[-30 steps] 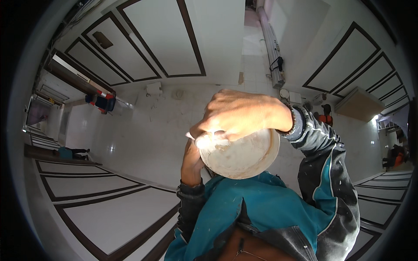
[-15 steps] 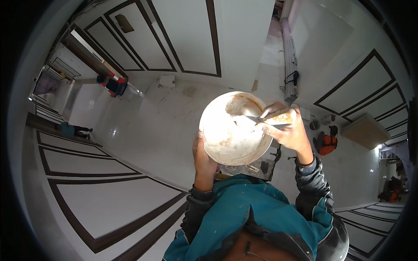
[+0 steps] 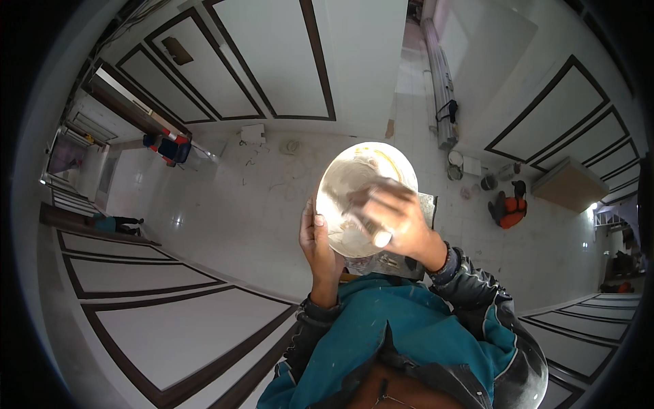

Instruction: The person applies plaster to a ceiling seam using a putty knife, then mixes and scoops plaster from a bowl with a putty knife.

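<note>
A round white bucket [image 3: 338, 178] with whitish paste smeared round its inner wall is held up in front of my body. My left hand [image 3: 317, 238] grips it from the left, the thumb against the outside just below the rim. Over the bucket's mouth, my right hand [image 3: 396, 217] is closed round the handle of a putty knife [image 3: 380, 238], whose pale butt end points toward me. Motion smears the fingers, and the blade is hidden inside the bucket. Under the bucket, part of a grey platform [image 3: 427, 213] shows.
A person in an orange vest [image 3: 509, 210] crouches on the floor at right, near small buckets [image 3: 489, 182] and a wooden panel box [image 3: 569, 184]. Long bundled profiles [image 3: 443, 95] lie ahead. A red and blue chair [image 3: 169, 148] and another person [image 3: 114, 223] are far left.
My right hand has swung left and down over the bucket, turning the putty knife so its handle points toward me. The bucket has tilted slightly, still in my left hand.
</note>
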